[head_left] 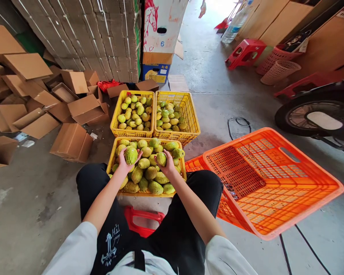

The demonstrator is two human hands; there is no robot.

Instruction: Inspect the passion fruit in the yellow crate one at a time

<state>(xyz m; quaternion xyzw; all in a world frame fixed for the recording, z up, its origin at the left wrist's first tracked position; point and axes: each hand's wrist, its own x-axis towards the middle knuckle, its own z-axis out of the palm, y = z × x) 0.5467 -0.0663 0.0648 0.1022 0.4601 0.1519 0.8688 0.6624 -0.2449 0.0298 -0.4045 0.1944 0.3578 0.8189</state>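
Fruit [131, 156], green and bumpy-skinned, sits in the left hand [122, 162], whose fingers are cupped beneath it, tips showing at its right. A second green fruit [161, 159] is gripped by the right hand [169, 166], fingers curled about its far and right sides. Both are held over the near yellow crate [151, 195], a slotted plastic container heaped with green-to-yellow fruits [151, 173]. Just beyond stand the far-left yellow crate [132, 133] and the far-right yellow crate [174, 136], side by side, each holding similar fruits; the latter leaves more of its walls exposed. To the right, an orange plastic crate [278, 183] stands tilted beside the person's right knee [208, 187]. Between the legs, a red plastic stool [143, 231] is partly visible. On the left, open cardboard boxes [71, 142] lie heaped on the concrete floor [31, 206]. Far centre, a white carton with a red horse print [163, 23] surmounts a blue carton [163, 72]. At far right, a spoked wheel [312, 114] appears.
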